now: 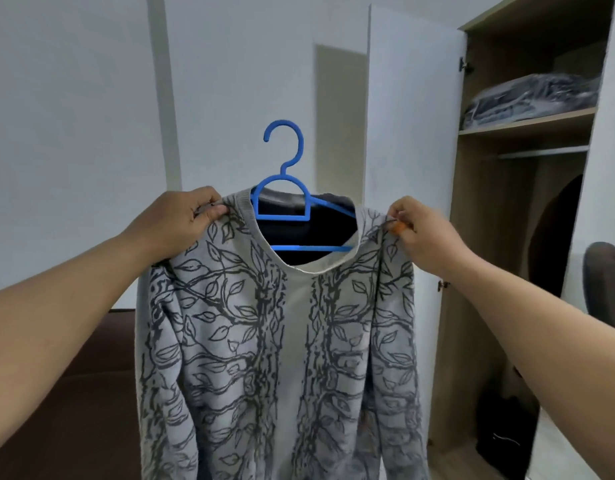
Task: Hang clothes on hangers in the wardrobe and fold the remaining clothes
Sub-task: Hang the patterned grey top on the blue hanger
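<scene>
Two bare hands hold up a pale grey knitted sweater (281, 341) printed with dark grey vines and leaves, its front facing the camera. The left hand (181, 220) pinches the sweater's left shoulder, fingers (212, 213) curled over the fabric with the thumb beneath. The right hand (423, 230) pinches the opposite shoulder in the same way, fingertips (396, 223) closed on the knit. A blue plastic clothes hanger (288, 188) sits inside the neck opening; its hook rises above the collar, and its lower bar shows through the wide neckline against the dark inside of the garment. The sweater hangs straight down from both hands, sleeves falling at its sides.

To the right stands an open wooden wardrobe (527, 237), its white door (413, 98) swung outward behind the sweater. A shelf inside carries a dark bundle in clear plastic (531, 98), and a metal rail (541, 152) runs just below the shelf. A dark brown sofa (74, 393) lies at lower left, partly behind the left forearm.
</scene>
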